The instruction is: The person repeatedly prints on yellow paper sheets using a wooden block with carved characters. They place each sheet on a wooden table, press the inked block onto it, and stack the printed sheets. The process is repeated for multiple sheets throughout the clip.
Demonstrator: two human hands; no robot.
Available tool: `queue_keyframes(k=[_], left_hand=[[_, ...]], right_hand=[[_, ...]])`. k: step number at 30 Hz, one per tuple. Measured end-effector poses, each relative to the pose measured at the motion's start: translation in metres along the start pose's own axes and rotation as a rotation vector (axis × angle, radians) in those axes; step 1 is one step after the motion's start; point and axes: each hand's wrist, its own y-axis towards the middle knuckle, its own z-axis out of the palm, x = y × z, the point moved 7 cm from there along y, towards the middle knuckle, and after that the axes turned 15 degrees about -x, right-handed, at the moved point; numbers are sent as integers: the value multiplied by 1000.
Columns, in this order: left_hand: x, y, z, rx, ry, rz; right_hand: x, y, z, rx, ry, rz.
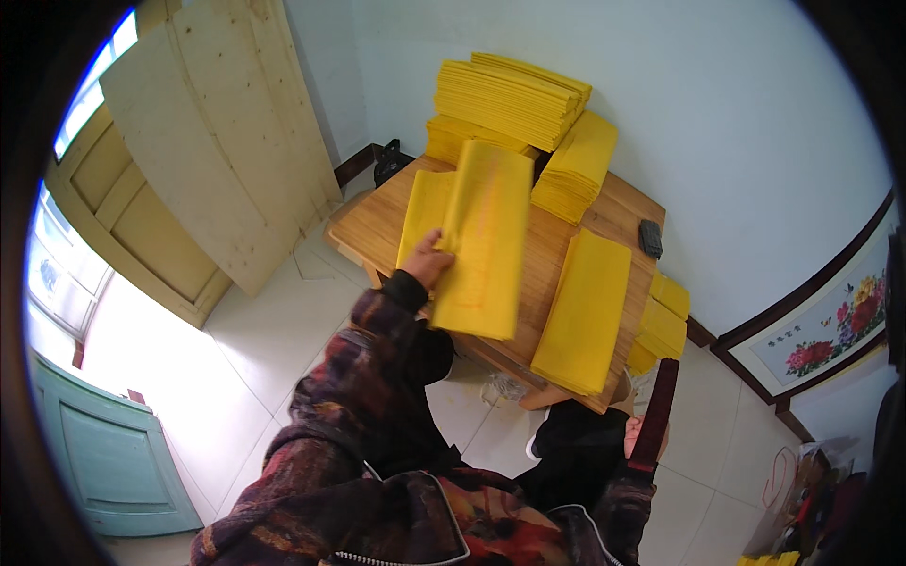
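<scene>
Left hand (pixel 427 261) gripping folded yellow sheet (pixel 486 245) by left edge, above table (pixel 377 226); long axis running near to far. Right hand (pixel 631 437) farther, lower right, apparently closed round dark red bar (pixel 655 415).

We can't read the faint red marks (pixel 489 203) on the raised yellow sheet (pixel 484 274), which is slightly blurred & hides pt of the lower yellow sheet (pixel 427 198). R-hand fingers (pixel 631 432) are partly hidden by a dark-red bar (pixel 653 415), grip unclear. Btm R, yellow items (pixel 769 560) are cut off, kind unknown.
</scene>
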Motion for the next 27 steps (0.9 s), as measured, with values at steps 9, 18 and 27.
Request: queue_keyframes(k=[9, 18, 27], left_hand=[[6, 59, -89, -51, 44, -131], [28, 111, -104, -55, 642, 209], [60, 164, -121, 67, 699, 384]], right_hand=[[-5, -9, 15, -121, 1, 13], [-26, 15, 33, 452, 141, 60], [-2, -12, 11, -135, -162, -65]])
